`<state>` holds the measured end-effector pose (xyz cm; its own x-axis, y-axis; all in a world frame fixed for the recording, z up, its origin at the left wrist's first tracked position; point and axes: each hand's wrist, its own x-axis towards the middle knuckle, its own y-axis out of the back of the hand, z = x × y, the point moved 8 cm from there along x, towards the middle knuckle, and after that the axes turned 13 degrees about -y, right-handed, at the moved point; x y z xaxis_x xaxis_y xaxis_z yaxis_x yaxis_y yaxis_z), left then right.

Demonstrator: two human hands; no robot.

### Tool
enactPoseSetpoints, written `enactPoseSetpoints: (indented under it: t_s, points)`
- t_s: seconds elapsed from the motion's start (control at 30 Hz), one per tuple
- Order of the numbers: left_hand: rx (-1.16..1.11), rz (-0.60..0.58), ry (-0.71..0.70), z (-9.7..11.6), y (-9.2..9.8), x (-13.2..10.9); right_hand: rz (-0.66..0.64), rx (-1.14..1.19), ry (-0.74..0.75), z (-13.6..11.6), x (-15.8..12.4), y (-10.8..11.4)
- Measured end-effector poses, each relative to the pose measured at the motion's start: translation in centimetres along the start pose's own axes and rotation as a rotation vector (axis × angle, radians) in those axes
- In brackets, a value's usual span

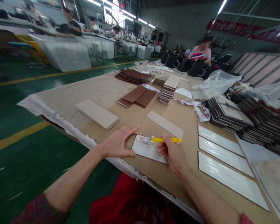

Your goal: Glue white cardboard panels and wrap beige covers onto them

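Observation:
In my right hand (174, 151) is a yellow-handled paintbrush (166, 140), its bristles pointing left and resting on a white rectangular panel (146, 151). The panel lies flat near the front edge of the table. My left hand (119, 141) is at the panel's left end, thumb and fingers spread apart, the fingertips by its edge. Just beyond the panel lies a thin beige strip (164, 123). To the right, several panels (231, 177) have a wet-looking, glossy white surface.
A beige board stack (96, 113) lies left on the table (81, 88). Brown pieces (137, 95) and a strip pile (168, 88) lie farther back. Tied board bundles (228, 113) and plastic sheeting (219, 82) are at right. A person (200, 53) is at the far end.

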<state>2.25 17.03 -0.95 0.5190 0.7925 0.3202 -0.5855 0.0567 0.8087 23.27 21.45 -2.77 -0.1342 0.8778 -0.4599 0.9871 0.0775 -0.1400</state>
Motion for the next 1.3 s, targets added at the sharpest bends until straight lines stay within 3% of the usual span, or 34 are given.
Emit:
enactPoseSetpoints:
  t_s: [0.3, 0.63, 0.93, 1.2, 1.3]
  points:
    - [0.013, -0.003, -0.009, 0.2, -0.1, 0.0, 0.082, -0.135, 0.021, -1.4, -1.1, 1.7]
    - [0.068, -0.023, 0.019, 0.0, -0.2, -0.1, 0.203, -0.25, 0.036, -3.1, -2.8, 8.1]
    - [0.092, -0.061, 0.05, -0.6, -0.7, -0.4, 0.292, -0.217, 0.034, -3.4, -4.2, 13.0]
    - [0.077, -0.058, 0.054, -0.8, -0.8, -0.4, 0.366, -0.243, 0.051, -4.1, -5.1, 16.5]
    - [0.073, -0.052, 0.047, -0.8, -0.7, -0.3, 0.366, -0.202, 0.077, -4.8, -5.6, 16.4]
